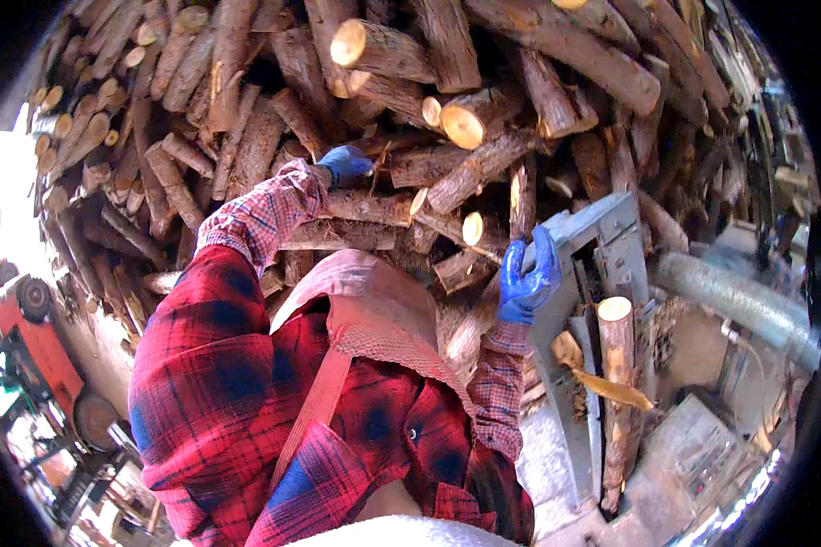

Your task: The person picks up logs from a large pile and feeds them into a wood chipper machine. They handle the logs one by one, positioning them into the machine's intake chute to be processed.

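My left hand (347,166), in a blue glove, reaches into the log pile at the middle. It is over the logs, just above a bark-covered log (365,208); its fingertips point right and are partly hidden, so I cannot tell whether it grips one. My right hand (531,276), also gloved in blue, is raised with fingers apart and nothing visible in it. It is beside the upper left edge of a grey metal trough (556,401). A long log (617,383) lies lengthwise in that trough, with a curved strip of split wood (616,390) across it.
Loosely heaped logs (465,123) fill the far side. A thick metal pipe (739,296) runs off to the right of the trough, with a grey box (693,447) below it. At the left stands a red wheeled machine (50,342).
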`<state>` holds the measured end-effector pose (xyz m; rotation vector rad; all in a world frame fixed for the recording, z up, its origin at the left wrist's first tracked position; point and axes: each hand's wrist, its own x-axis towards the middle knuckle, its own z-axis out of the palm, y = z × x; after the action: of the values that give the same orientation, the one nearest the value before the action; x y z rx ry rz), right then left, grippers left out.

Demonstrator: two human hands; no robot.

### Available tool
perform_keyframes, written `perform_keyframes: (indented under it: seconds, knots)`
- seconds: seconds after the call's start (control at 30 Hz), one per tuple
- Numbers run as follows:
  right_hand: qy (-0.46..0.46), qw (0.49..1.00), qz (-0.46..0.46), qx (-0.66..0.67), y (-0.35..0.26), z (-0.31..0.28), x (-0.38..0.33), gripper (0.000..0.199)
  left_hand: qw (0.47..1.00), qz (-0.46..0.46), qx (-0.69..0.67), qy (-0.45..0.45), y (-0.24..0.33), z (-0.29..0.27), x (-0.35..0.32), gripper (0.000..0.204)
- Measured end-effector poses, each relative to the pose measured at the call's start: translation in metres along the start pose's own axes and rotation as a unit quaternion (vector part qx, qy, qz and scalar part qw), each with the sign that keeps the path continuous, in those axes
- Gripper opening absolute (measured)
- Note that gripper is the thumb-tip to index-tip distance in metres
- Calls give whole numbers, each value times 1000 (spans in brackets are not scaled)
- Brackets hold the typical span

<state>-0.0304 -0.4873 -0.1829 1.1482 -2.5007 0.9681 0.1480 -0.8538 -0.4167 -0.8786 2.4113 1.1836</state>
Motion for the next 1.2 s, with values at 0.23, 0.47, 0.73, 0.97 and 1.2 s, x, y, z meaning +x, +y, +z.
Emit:
perform_keyframes:
  seconds: [0.23,0.47,0.73,0.97,1.2]
  knots:
    - [29,998,42,-23,5,6,-7,37,965,6,-148,-215,18,125,102,53]
    - [-116,975,120,150,-29,110,-66,33,952,248,-147,104,126,203,208,83]
    - [64,741,561,363,41,217,-202,39,943,278,-83,165,166,211,252,95]
    - [174,547,695,432,50,198,-202,55,943,46,-312,-104,131,213,136,96]
    - [44,425,526,735,29,250,-181,46,775,-19,-540,-328,32,160,-32,75]
